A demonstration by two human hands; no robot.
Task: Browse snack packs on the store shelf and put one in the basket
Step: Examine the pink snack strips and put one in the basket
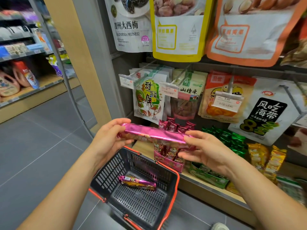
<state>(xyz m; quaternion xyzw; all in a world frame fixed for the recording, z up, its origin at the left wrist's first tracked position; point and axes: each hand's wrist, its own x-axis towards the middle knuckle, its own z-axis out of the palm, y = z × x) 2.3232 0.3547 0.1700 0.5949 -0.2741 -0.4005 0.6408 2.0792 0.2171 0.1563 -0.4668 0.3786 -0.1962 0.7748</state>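
Note:
I hold a long shiny pink snack pack (154,132) level in front of me, above the basket. My left hand (109,138) grips its left end with fingers curled over the top. My right hand (204,150) holds its right end, thumb on top and fingers underneath. Below stands a dark grey shopping basket (106,176) with a red rim on the floor. One similar pink pack (138,182) lies on the basket's bottom. The pink display box (167,161) of the same snacks sits on the lowest shelf behind the held pack.
Green packs (227,138) and yellow packs (265,156) fill the shelf to the right. Hanging bags (149,97) on pegs with price tags cover the wall above. A wooden shelf edge (209,191) runs beside the basket. Grey floor tiles and another aisle shelf (25,77) lie left.

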